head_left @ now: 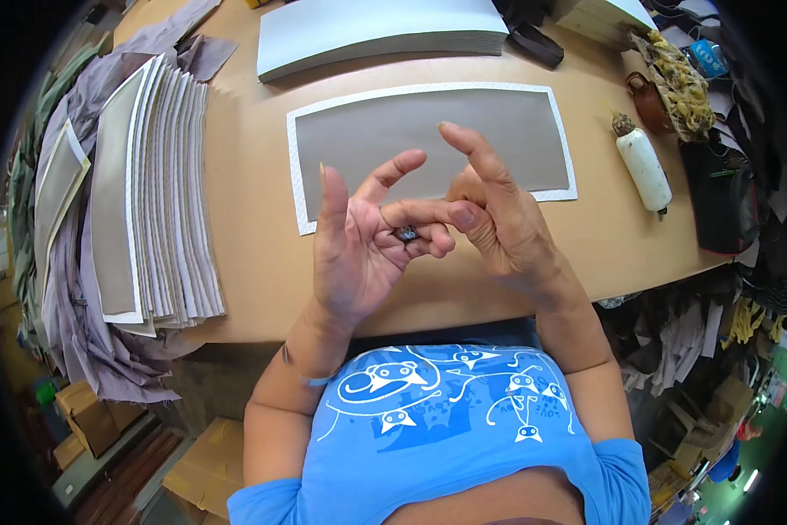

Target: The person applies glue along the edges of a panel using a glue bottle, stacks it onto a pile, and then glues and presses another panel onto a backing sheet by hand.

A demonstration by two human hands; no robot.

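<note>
Above the near part of the table, my left hand (358,249) is turned palm up, its thumb and one finger spread and the others partly bent. A ring with a dark stone (407,234) sits on one of its fingers. My right hand (503,219) pinches the tip of a left-hand finger between thumb and fingers, while its forefinger points up. Just beyond both hands lies a grey panel with a white border (358,131), flat on the table; the hands cover part of its near edge.
A fanned stack of white-edged grey panels (161,201) stands on the left beside mauve cloth (65,289). A thick stack of pale sheets (376,31) lies at the far side. On the right are a white bottle (645,171), a brown jug (649,103) and a black pouch (717,197).
</note>
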